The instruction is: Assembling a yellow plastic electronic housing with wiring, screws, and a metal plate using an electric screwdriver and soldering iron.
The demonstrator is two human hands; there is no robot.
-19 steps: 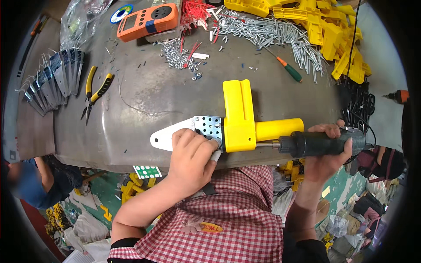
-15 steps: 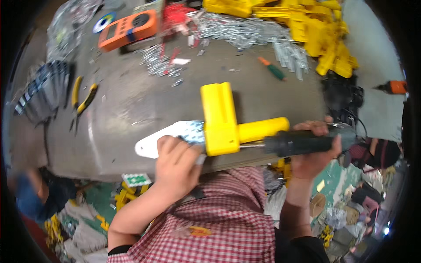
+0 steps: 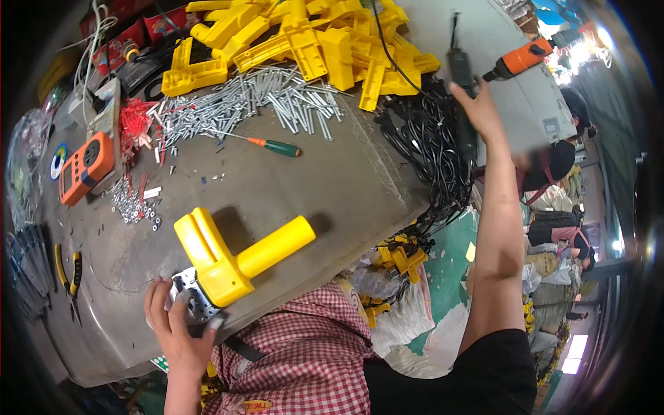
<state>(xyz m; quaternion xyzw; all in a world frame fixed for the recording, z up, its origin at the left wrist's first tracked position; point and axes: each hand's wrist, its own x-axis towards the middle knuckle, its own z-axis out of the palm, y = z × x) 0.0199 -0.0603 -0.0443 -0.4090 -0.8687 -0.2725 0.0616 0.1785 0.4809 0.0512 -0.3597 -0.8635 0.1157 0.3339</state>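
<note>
My left hand (image 3: 176,321) is closed on the metal plate end of a yellow plastic tool housing (image 3: 218,266), near the table's front edge. The housing has a ribbed block and a round handle pointing to the far right. Part of the metal plate (image 3: 190,294) shows between my fingers. Reaching far to the right, my right hand (image 3: 478,111) straddles a dark electric screwdriver (image 3: 459,66), thumb on one side and fingers on the other. Its bit points away from me. Some of the fingers are hidden.
Yellow housings (image 3: 304,45) are heaped at the back, beside long screws (image 3: 228,104). Black cables (image 3: 432,145) lie near the right edge. A green-handled screwdriver (image 3: 277,146), nuts (image 3: 131,200), an orange meter (image 3: 86,166) and yellow-handled pliers (image 3: 69,273) rest on the table. An orange power screwdriver (image 3: 519,61) is at far right.
My right hand has carried the electric screwdriver away from the yellow housing to the far right. The housing, still in my left hand, has tilted. The view has swung right.
</note>
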